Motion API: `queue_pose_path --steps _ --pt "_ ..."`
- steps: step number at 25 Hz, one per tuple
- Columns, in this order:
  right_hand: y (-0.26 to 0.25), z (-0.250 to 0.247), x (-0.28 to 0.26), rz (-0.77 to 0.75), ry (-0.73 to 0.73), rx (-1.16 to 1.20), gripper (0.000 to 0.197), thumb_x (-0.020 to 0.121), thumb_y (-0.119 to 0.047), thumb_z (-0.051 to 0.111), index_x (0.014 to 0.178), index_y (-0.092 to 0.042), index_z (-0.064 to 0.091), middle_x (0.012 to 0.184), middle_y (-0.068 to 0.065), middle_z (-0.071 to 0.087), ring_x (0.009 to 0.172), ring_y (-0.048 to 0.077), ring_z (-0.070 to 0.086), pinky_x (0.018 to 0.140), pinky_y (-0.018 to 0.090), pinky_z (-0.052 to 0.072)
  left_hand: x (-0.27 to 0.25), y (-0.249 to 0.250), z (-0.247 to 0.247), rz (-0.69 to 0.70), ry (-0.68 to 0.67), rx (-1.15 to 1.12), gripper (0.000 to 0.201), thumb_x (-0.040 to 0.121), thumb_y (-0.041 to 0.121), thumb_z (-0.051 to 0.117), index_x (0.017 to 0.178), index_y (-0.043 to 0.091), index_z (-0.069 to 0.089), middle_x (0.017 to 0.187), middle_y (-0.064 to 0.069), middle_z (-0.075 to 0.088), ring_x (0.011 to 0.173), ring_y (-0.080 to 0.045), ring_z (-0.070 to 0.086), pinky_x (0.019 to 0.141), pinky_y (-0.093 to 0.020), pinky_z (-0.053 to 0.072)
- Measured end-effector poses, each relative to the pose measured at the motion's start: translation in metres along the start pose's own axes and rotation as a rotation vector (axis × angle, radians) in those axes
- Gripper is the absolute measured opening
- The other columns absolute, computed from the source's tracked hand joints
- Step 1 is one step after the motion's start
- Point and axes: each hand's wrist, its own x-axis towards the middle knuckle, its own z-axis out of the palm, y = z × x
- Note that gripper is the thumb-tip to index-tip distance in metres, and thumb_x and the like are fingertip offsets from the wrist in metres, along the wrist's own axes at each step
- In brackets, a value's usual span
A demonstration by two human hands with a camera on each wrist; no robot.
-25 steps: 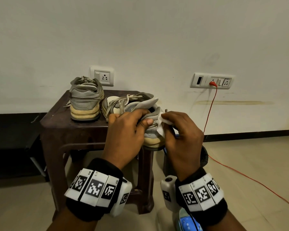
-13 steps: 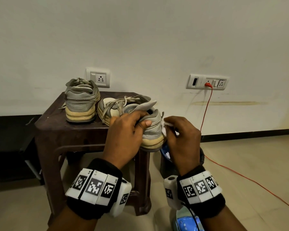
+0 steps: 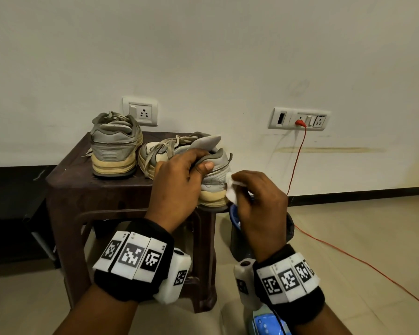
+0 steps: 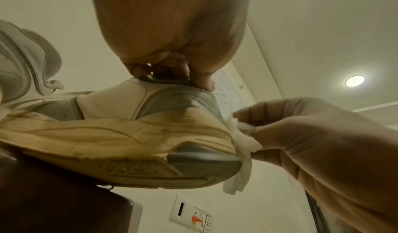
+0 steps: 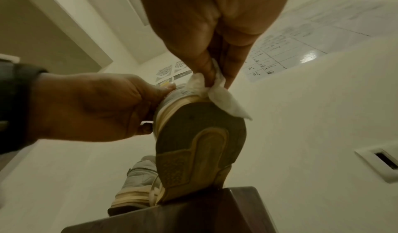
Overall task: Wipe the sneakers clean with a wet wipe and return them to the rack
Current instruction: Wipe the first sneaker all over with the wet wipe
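Two worn grey sneakers with yellowed soles sit on a dark brown stool. The left sneaker stands with its heel toward me. My left hand grips the collar of the right sneaker, whose heel juts past the stool's right front corner. My right hand pinches a crumpled white wet wipe and holds it against the back of that heel.
A red cable runs from a wall socket down across the tiled floor at right. A dark bin with a blue item stands below my right hand. A second socket is behind the left sneaker.
My right hand has slid the wipe down the back of the heel, from near the collar toward the sole. The left hand keeps its grip on the sneaker.
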Motion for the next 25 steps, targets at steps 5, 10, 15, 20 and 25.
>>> queue_pose_path --steps 5,10,15,20,25 --pt "0.012 -0.001 0.003 0.171 -0.018 0.04 0.02 0.083 0.0 0.066 0.1 -0.011 0.069 0.096 -0.001 0.067 0.087 0.003 0.059 0.079 0.014 0.049 0.002 0.002 0.0 -0.021 -0.041 -0.02 0.025 0.093 0.021 0.059 0.116 0.026 0.067 0.106 0.015 0.068 0.104 0.002 0.062 0.092 -0.023 0.052" --pt "0.015 -0.006 0.001 0.17 -0.042 0.098 0.021 0.082 0.001 0.067 0.098 -0.012 0.069 0.095 -0.004 0.067 0.088 0.001 0.06 0.08 0.014 0.05 0.007 0.001 -0.002 -0.015 -0.02 -0.042 0.024 0.093 0.019 0.059 0.115 0.023 0.068 0.108 0.009 0.071 0.104 -0.002 0.063 0.091 -0.026 0.052" --pt "-0.001 -0.006 -0.012 -0.05 -0.112 0.037 0.023 0.077 0.004 0.069 0.097 -0.007 0.068 0.096 0.005 0.067 0.09 0.007 0.059 0.083 0.011 0.046 0.015 0.001 0.0 -0.009 -0.007 -0.031 0.024 0.092 0.019 0.059 0.114 0.026 0.068 0.11 0.013 0.07 0.105 0.0 0.062 0.094 -0.025 0.051" --pt "0.025 -0.003 0.001 0.24 -0.015 0.053 0.019 0.08 0.001 0.067 0.095 -0.011 0.069 0.092 -0.002 0.066 0.085 0.004 0.06 0.079 0.023 0.052 0.013 -0.005 0.008 -0.02 -0.031 0.026 0.031 0.086 0.045 0.05 0.113 0.038 0.063 0.108 0.015 0.07 0.108 -0.007 0.062 0.098 -0.047 0.046" --pt "-0.002 -0.001 -0.009 0.042 -0.07 0.069 0.019 0.076 0.005 0.067 0.089 -0.009 0.068 0.089 -0.001 0.065 0.083 0.004 0.058 0.075 0.015 0.048 0.02 -0.005 0.009 0.002 0.011 0.046 0.03 0.087 0.039 0.051 0.114 0.037 0.064 0.11 0.016 0.07 0.108 -0.007 0.063 0.098 -0.049 0.045"
